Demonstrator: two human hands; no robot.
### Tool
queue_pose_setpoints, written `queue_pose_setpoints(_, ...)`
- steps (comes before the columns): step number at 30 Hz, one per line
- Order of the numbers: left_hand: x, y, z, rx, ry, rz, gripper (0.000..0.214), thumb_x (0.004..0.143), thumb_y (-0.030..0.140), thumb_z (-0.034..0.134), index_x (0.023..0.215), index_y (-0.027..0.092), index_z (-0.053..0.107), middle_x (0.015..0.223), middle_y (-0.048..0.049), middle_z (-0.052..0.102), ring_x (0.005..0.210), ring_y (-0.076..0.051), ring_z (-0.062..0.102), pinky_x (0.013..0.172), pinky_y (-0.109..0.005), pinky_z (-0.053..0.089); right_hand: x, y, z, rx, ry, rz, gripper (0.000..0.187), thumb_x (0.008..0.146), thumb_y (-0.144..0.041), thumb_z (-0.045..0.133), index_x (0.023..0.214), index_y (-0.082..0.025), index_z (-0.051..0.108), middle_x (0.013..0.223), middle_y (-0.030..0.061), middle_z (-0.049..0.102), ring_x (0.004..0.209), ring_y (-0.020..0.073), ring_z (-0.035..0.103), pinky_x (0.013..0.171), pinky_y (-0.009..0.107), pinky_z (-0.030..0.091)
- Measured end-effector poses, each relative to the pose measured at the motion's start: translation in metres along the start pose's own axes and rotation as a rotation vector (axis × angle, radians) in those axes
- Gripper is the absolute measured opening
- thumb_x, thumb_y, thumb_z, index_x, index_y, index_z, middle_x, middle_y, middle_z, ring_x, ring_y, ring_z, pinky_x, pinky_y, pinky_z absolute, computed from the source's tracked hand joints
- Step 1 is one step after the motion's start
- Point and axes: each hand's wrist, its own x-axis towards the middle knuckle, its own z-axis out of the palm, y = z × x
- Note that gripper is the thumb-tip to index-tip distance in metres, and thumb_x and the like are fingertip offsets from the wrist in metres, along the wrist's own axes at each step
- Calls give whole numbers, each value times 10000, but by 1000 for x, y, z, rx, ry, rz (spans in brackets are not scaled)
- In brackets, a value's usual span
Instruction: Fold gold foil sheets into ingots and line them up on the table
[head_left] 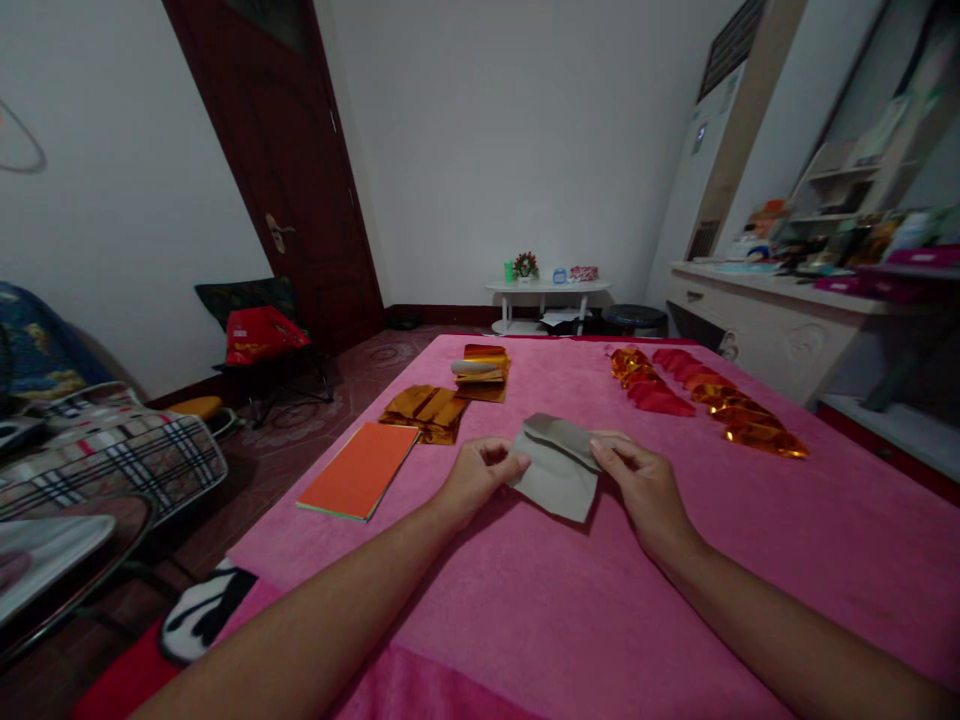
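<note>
At far left on the pink cloth (525,600) lies an orange paper stack (360,470), with gold foil sheets (426,410) behind it. At centre, the left hand (476,480) pinches the grey paper sheet (559,470) by its left edge. The right hand (645,485) pinches its folded-over top, apparently steadying the crease. The sheet's long axis runs hand to hand, and one corner points nearward.

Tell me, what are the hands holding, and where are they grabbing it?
A grey, partly folded sheet of paper. The left hand pinches its left edge and the right hand pinches its upper right edge.
</note>
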Motion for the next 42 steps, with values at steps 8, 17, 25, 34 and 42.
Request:
queue_pose_setpoints(8,9,-10,-10,-194,155,22,296,685,394,719,756,123,624,638,6,581,513,-65,486,499,-183,358,-7,-9,4,149,-241,253,253,744,-383,668,753,-153,565,552,18,627,465,116,539,471,220,420)
queue_pose_setpoints(17,7,-4,-7,-253,131,-8,388,628,358,779,890,107,641,780,-56,658,630,-118,582,606,-226,441,-7,-9,6,281,-287,317,247,742,-312,656,902,-156,552,519,-45,563,400,76,474,391,176,373)
queue_pose_setpoints(25,4,2,-3,-211,150,-37,745,607,274,807,1244,171,435,832,-43,652,640,-128,620,590,-229,462,-6,-6,3,327,-129,292,254,743,-334,684,867,-141,574,590,23,650,487,111,588,453,188,469)
queue_pose_setpoints(34,-5,10,24,-255,-189,-65,504,656,307,779,1095,114,626,1108,-151,633,952,-220,615,839,-318,455,-14,-18,20,511,-47,415,393,679,-297,752,1016,-167,596,954,75,698,746,175,682,652,255,571)
queue_pose_setpoints(42,-5,-1,33,-291,3,-38,340,696,420,720,749,94,640,599,-7,570,462,-53,443,474,-197,317,-23,-22,27,417,-345,454,386,721,-342,715,1036,-140,620,910,96,701,728,186,676,639,270,559)
